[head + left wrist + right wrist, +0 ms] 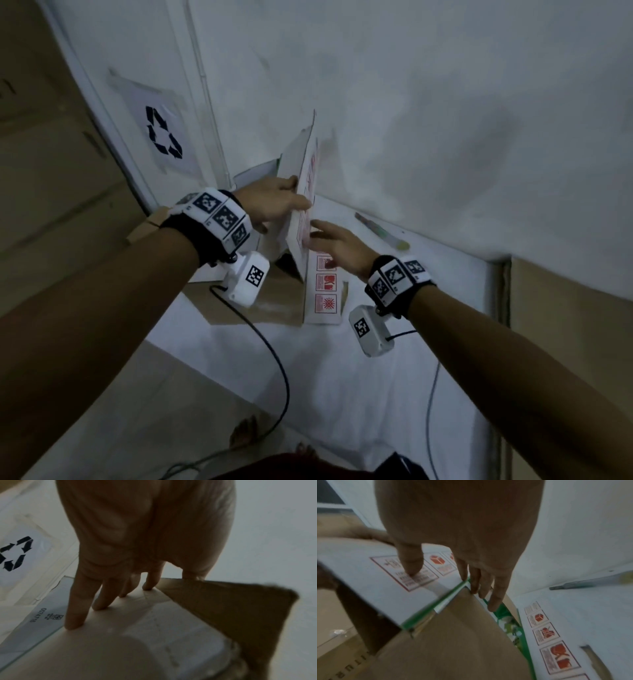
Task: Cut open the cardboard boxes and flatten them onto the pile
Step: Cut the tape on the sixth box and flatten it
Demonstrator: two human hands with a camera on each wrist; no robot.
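Cardboard stood between my two hands: a white box panel [305,192] with red handling symbols, raised on edge near the corner of the wall [445,120]. My left hand [274,202] held its upper edge, four fingers [75,615] laid flat on the plain side and the thumb hooked over the rim to the printed side. My right hand [337,245] was loose and held nothing, the thumb touching the printed face, the other fingers [496,599] straight by the green-edged fold. Below lay the flattened cardboard pile [260,305] on the white floor [342,394], with another strip of red symbols [325,291]. A knife [380,230] lay well apart, near the wall. A recycling sign [163,135] was taped to the left.
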